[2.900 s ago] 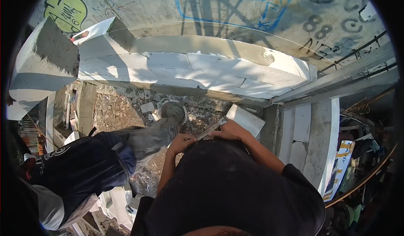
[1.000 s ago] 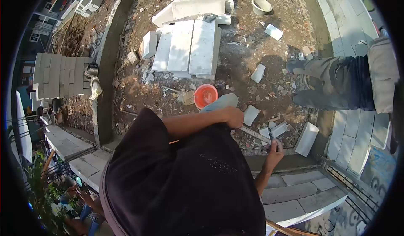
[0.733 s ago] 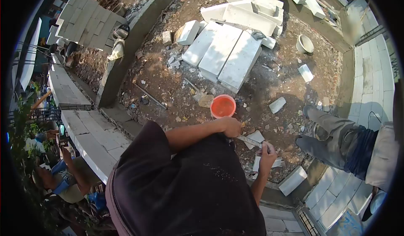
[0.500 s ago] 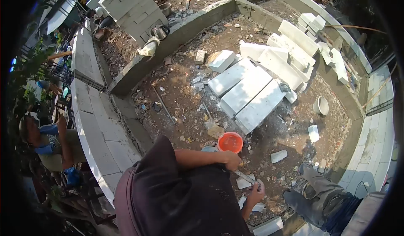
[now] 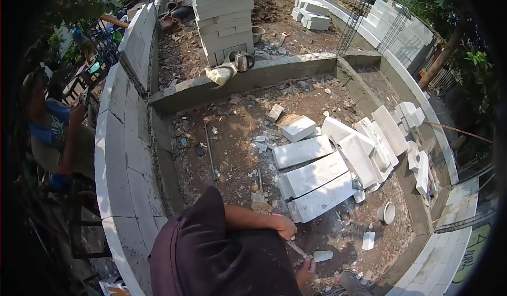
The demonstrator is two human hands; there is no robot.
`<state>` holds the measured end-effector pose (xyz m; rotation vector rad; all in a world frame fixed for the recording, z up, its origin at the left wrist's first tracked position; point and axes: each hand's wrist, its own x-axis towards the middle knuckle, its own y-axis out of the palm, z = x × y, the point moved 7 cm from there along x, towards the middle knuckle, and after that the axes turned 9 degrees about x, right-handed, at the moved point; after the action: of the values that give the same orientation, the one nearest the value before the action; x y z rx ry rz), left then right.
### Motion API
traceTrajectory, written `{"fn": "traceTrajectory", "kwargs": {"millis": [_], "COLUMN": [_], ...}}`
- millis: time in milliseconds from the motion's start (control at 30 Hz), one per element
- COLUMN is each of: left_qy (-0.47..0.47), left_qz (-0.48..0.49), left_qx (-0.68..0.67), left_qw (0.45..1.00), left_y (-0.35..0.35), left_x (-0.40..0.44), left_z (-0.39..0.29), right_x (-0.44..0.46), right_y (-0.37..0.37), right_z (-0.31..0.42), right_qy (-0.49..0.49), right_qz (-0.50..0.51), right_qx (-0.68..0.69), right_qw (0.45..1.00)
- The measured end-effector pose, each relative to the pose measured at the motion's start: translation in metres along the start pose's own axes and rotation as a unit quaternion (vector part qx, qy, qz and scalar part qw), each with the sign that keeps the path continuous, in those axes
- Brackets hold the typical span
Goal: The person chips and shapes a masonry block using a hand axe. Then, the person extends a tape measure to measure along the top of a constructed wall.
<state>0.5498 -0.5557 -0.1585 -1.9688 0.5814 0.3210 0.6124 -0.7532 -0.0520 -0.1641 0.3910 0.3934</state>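
Observation:
My left hand (image 5: pixel 284 226) is closed on one end of a pale, narrow measuring strip (image 5: pixel 297 248). Fingers of my right hand (image 5: pixel 306 271) pinch the strip's other end, lower and further right. The strip slants between the two hands, above the rubble floor, with a white block fragment (image 5: pixel 322 256) just beyond it. Dark cloth of my shirt (image 5: pixel 227 248) fills the bottom middle. Only a sliver of the orange bucket's rim shows beside my left forearm.
White blocks (image 5: pixel 317 198) lie ahead, near a pale bucket (image 5: pixel 386 212). A low block wall (image 5: pixel 117 164) runs along the left, with a person (image 5: pixel 53 122) behind it. Beyond the cement beam (image 5: pixel 274 72) stand a block stack (image 5: pixel 224 21) and a crouching person (image 5: pixel 181 3).
The view has swung from the graffiti wall across the enclosure towards the block stack. Both hands keep hold of the strip. The orange bucket has become almost hidden behind my arm.

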Motion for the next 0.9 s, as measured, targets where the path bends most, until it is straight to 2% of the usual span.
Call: {"fn": "traceTrajectory", "kwargs": {"millis": [33, 67, 133, 267, 333, 367, 467, 533, 600, 633, 667, 700, 733, 800, 867, 900], "left_qy": [0.044, 0.040, 0.003, 0.011, -0.091, -0.090, -0.062, 0.025, -0.046, -0.107, -0.106, -0.091, -0.069, -0.054, 0.014, 0.050], "left_qz": [-0.006, -0.011, -0.058, -0.040, -0.082, -0.079, -0.045, -0.096, -0.082, -0.076, -0.051, -0.054, -0.050, -0.026, 0.007, 0.034], "left_qx": [0.069, 0.067, -0.026, -0.003, -0.070, -0.071, -0.072, -0.063, -0.099, -0.151, -0.171, -0.119, -0.132, -0.138, -0.171, -0.144], "left_qw": [0.997, 0.997, 0.998, 0.999, 0.990, 0.990, 0.994, 0.993, 0.991, 0.980, 0.978, 0.987, 0.988, 0.989, 0.985, 0.988], "left_y": [0.015, 0.000, -0.031, -0.014, -0.003, -0.005, -0.013, -0.009, -0.041, -0.035, -0.033, -0.034, -0.044, -0.046, -0.052, -0.047], "left_x": [0.006, -0.012, -0.044, -0.047, -0.048, -0.058, -0.084, -0.078, -0.114, -0.112, -0.112, -0.109, -0.115, -0.109, -0.102, -0.094], "left_z": [0.002, -0.001, 0.000, 0.008, 0.026, 0.023, 0.019, 0.014, -0.001, 0.007, 0.008, 0.008, 0.002, -0.005, -0.017, -0.023], "right_x": [0.003, 0.003, 0.003, 0.017, 0.018, 0.015, 0.009, 0.002, -0.013, -0.018, -0.027, -0.031, -0.037, -0.049, -0.056, -0.065], "right_y": [0.003, 0.006, 0.016, 0.023, 0.031, 0.034, 0.040, 0.048, 0.045, 0.044, 0.045, 0.042, 0.037, 0.027, 0.020, 0.009], "right_z": [-0.004, -0.003, 0.001, 0.000, 0.006, 0.009, 0.008, 0.006, -0.001, -0.006, -0.003, -0.011, -0.013, -0.020, -0.034, -0.036], "right_qy": [0.000, -0.003, -0.003, -0.027, -0.058, -0.055, -0.011, -0.006, 0.014, 0.004, 0.010, 0.005, 0.026, -0.005, -0.047, -0.051], "right_qz": [0.015, 0.020, 0.057, 0.071, 0.077, 0.076, 0.064, 0.059, 0.046, 0.041, 0.045, 0.030, 0.010, -0.016, -0.041, -0.089], "right_qx": [-0.016, -0.019, 0.002, 0.001, -0.023, -0.022, -0.006, 0.005, 0.048, 0.061, 0.083, 0.102, 0.094, 0.060, 0.096, 0.114], "right_qw": [1.000, 1.000, 0.998, 0.997, 0.995, 0.995, 0.998, 0.998, 0.998, 0.997, 0.995, 0.994, 0.995, 0.998, 0.993, 0.988]}}
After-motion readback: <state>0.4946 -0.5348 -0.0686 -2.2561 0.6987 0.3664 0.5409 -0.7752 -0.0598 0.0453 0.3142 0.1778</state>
